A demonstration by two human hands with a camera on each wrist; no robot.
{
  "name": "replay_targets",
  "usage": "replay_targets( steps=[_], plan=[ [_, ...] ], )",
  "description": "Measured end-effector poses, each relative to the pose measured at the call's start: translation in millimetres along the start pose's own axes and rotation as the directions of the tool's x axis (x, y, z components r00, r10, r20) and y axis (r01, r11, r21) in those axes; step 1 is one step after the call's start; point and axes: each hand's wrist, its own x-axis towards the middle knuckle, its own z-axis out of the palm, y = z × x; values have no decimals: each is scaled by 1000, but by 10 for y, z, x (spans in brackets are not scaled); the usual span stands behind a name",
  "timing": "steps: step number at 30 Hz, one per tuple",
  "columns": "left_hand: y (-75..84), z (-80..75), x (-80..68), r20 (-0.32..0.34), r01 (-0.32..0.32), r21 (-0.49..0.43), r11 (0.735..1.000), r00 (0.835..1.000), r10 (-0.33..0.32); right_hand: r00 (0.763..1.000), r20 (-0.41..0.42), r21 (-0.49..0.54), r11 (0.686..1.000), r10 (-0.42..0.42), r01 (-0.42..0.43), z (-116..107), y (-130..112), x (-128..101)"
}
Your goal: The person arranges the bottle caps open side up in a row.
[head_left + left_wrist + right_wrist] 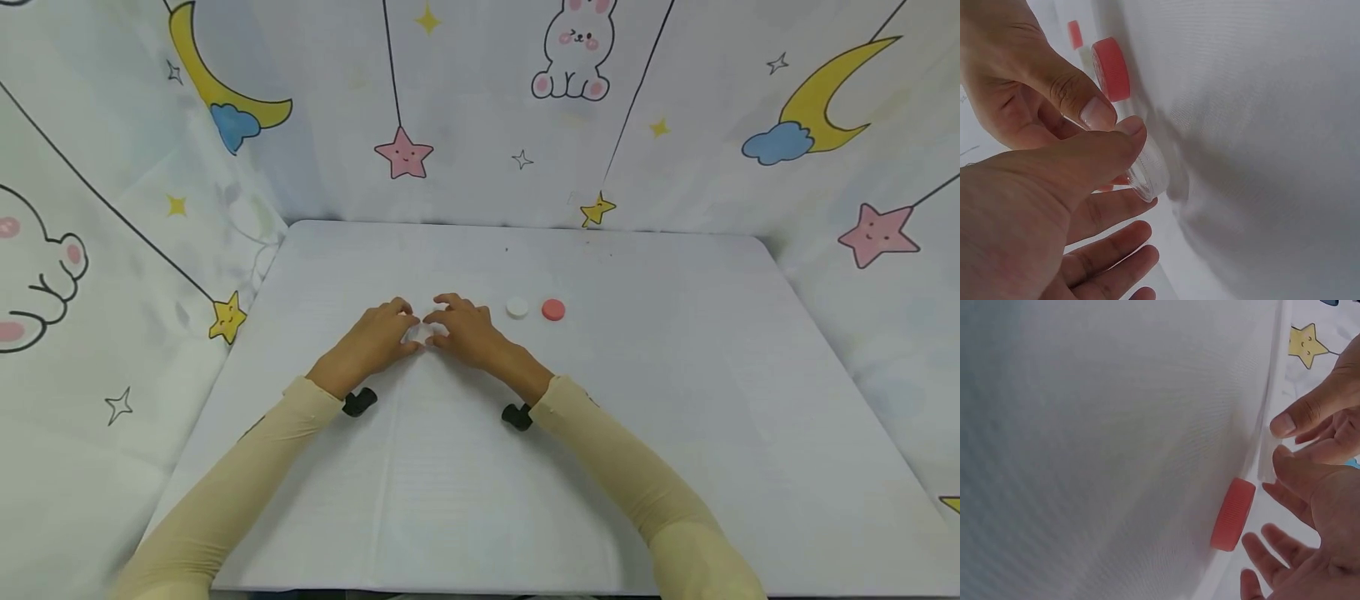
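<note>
Between the two hands is a clear round plastic piece (1155, 165), upright on its edge close over the white surface. My left hand (377, 337) pinches it between thumb and index finger, the other fingers spread apart. From the opposite side my right hand (474, 335) also holds the piece, its thumb near the left thumb. Beside the right hand's fingers stands a red ribbed cap (1234, 514), which that hand hides in the head view. Farther right lie a white cap (517, 307) and a second red cap (553, 309), side by side.
A white tabletop (675, 400) spreads under the arms. Behind it and at both sides hangs a printed cloth (480, 83) with moons, stars and a rabbit. Dark wrist cameras (360, 402) sit under both wrists.
</note>
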Motion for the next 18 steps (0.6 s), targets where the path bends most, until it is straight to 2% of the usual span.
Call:
replay_targets(
  steps=[18],
  plan=[
    [15, 7, -3, -15, -17, 7, 1000, 1000, 17, 1000, 2, -7, 1000, 26, -26, 44, 8, -6]
  ],
)
